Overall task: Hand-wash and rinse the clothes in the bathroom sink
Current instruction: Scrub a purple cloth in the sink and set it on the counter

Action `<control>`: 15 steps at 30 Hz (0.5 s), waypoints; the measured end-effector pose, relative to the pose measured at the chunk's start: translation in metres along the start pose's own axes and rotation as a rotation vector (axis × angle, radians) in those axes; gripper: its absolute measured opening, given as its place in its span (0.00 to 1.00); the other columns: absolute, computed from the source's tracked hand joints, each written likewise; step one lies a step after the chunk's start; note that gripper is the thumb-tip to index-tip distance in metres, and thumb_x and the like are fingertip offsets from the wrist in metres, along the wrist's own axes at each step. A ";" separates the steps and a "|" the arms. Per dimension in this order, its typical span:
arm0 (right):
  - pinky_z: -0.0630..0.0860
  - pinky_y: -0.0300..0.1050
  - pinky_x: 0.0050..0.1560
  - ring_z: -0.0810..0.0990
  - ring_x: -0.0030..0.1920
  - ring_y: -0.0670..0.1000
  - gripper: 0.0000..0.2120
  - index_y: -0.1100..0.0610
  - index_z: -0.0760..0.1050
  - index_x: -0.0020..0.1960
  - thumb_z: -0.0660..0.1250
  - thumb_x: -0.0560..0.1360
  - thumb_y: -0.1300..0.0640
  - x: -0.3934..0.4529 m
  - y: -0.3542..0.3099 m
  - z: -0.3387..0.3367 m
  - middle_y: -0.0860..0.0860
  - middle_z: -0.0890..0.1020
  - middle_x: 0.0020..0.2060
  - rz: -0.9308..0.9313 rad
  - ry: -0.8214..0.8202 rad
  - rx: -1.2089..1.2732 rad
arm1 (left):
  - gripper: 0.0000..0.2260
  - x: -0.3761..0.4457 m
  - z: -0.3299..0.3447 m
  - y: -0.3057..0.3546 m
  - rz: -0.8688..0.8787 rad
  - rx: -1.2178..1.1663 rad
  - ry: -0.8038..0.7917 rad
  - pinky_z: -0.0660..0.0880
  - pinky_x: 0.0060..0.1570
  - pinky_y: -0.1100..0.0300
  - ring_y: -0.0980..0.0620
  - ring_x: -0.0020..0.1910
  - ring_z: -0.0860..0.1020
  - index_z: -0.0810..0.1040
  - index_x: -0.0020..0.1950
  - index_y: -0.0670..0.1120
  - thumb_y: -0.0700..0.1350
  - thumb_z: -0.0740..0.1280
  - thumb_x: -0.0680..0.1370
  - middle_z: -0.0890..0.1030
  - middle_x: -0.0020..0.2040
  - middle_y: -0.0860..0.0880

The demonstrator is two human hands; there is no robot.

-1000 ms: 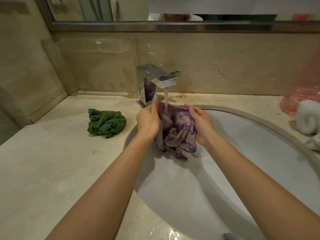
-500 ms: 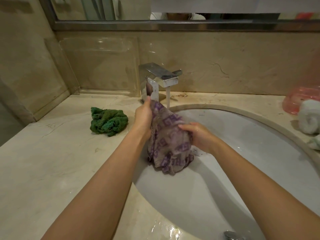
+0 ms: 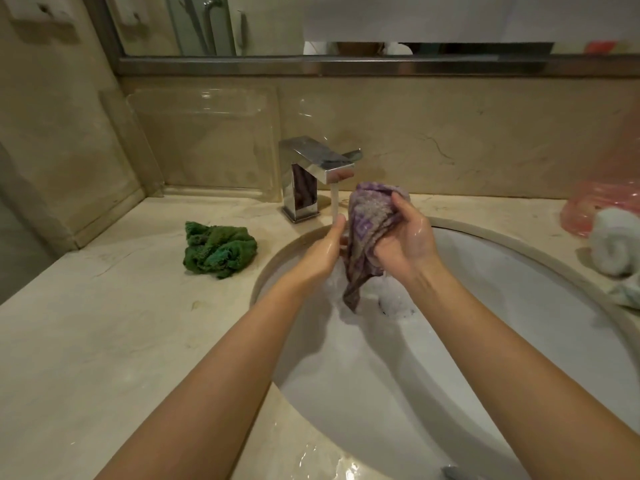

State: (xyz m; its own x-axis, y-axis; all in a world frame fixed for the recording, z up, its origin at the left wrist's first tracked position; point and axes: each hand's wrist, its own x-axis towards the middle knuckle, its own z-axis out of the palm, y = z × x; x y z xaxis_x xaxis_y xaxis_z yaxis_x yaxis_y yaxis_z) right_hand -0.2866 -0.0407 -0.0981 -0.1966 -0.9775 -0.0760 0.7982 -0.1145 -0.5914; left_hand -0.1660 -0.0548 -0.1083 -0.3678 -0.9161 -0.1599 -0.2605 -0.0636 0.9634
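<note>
Sink [image 3: 519, 306]: purple cloth [image 3: 372, 220] hangs vertical, right hand [image 3: 405, 242] grip, tail down.

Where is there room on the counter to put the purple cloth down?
Bare counter lies left of the sink, in front of the green cloth. Another bare strip runs behind the sink rim, right of the faucet. The far right is crowded with a white rolled towel and pink plastic.

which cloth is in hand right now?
The purple cloth, gripped by the right hand over the sink; the green cloth lies on the counter.
</note>
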 end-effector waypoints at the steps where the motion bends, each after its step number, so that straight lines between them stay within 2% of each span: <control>1: 0.75 0.50 0.57 0.81 0.50 0.57 0.13 0.65 0.77 0.54 0.57 0.81 0.58 -0.002 0.001 0.003 0.59 0.84 0.46 0.009 -0.006 0.013 | 0.24 0.001 0.002 0.001 -0.001 -0.075 -0.010 0.70 0.46 0.70 0.54 0.55 0.75 0.72 0.68 0.49 0.59 0.46 0.83 0.78 0.57 0.51; 2: 0.75 0.51 0.57 0.81 0.50 0.57 0.13 0.65 0.78 0.51 0.57 0.81 0.58 -0.004 0.003 0.005 0.59 0.85 0.45 0.012 -0.016 0.024 | 0.22 0.003 0.001 0.000 -0.010 -0.143 -0.021 0.71 0.38 0.74 0.56 0.49 0.77 0.74 0.64 0.49 0.58 0.47 0.84 0.80 0.52 0.52; 3: 0.75 0.52 0.58 0.81 0.50 0.57 0.14 0.64 0.79 0.49 0.58 0.81 0.58 -0.006 0.004 0.007 0.59 0.85 0.44 0.011 -0.029 0.029 | 0.20 0.004 0.000 0.001 -0.018 -0.205 -0.031 0.73 0.34 0.73 0.56 0.43 0.79 0.77 0.56 0.50 0.58 0.49 0.84 0.83 0.46 0.50; 4: 0.75 0.53 0.58 0.81 0.50 0.57 0.14 0.64 0.80 0.48 0.58 0.80 0.59 -0.008 0.005 0.008 0.59 0.85 0.44 0.011 -0.039 0.033 | 0.23 0.006 -0.002 0.001 -0.037 -0.251 -0.048 0.76 0.38 0.68 0.53 0.41 0.81 0.79 0.50 0.49 0.60 0.50 0.83 0.85 0.45 0.45; 5: 0.75 0.53 0.57 0.81 0.50 0.57 0.14 0.64 0.81 0.47 0.58 0.80 0.59 -0.009 0.006 0.009 0.59 0.85 0.44 0.010 -0.045 0.040 | 0.25 0.008 -0.003 -0.001 -0.061 -0.286 -0.073 0.78 0.45 0.60 0.48 0.43 0.81 0.81 0.47 0.47 0.63 0.51 0.82 0.84 0.49 0.39; 6: 0.75 0.52 0.57 0.81 0.49 0.57 0.14 0.64 0.80 0.47 0.58 0.80 0.60 -0.009 0.006 0.010 0.59 0.85 0.44 0.010 -0.044 0.049 | 0.26 0.009 -0.004 -0.002 -0.085 -0.298 -0.090 0.78 0.51 0.54 0.45 0.47 0.82 0.81 0.49 0.47 0.64 0.52 0.81 0.83 0.52 0.37; 7: 0.75 0.52 0.57 0.81 0.49 0.57 0.13 0.65 0.79 0.48 0.58 0.80 0.60 -0.009 0.006 0.010 0.59 0.85 0.44 0.007 -0.044 0.062 | 0.26 0.009 -0.005 -0.003 -0.107 -0.312 -0.087 0.78 0.53 0.52 0.44 0.48 0.82 0.81 0.52 0.47 0.65 0.53 0.80 0.83 0.52 0.39; 9: 0.74 0.52 0.57 0.81 0.50 0.57 0.11 0.65 0.78 0.49 0.58 0.80 0.61 -0.008 0.005 0.006 0.60 0.84 0.44 -0.001 -0.041 0.079 | 0.26 0.011 -0.006 -0.004 -0.173 -0.344 -0.124 0.78 0.52 0.53 0.46 0.49 0.82 0.80 0.57 0.45 0.65 0.56 0.79 0.84 0.50 0.43; 12: 0.75 0.52 0.57 0.80 0.51 0.58 0.11 0.65 0.77 0.49 0.57 0.79 0.62 -0.007 0.001 0.001 0.60 0.83 0.47 -0.019 -0.067 0.075 | 0.25 0.011 -0.007 -0.006 -0.257 -0.386 -0.211 0.76 0.45 0.56 0.48 0.41 0.79 0.79 0.50 0.43 0.64 0.59 0.79 0.81 0.43 0.44; 15: 0.73 0.51 0.60 0.79 0.52 0.58 0.10 0.64 0.77 0.49 0.58 0.77 0.61 -0.007 0.001 0.001 0.61 0.81 0.50 -0.033 -0.083 0.060 | 0.21 0.012 -0.010 -0.004 -0.299 -0.466 -0.192 0.77 0.41 0.58 0.49 0.37 0.79 0.79 0.46 0.43 0.60 0.62 0.79 0.80 0.39 0.44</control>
State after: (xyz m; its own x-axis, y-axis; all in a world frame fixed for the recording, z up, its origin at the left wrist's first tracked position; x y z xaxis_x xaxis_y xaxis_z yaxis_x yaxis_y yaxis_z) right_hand -0.2833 -0.0341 -0.0974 -0.1778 -0.9840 0.0109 0.8251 -0.1551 -0.5433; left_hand -0.1604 -0.0699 -0.1117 -0.5055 -0.7459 -0.4337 0.0265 -0.5159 0.8562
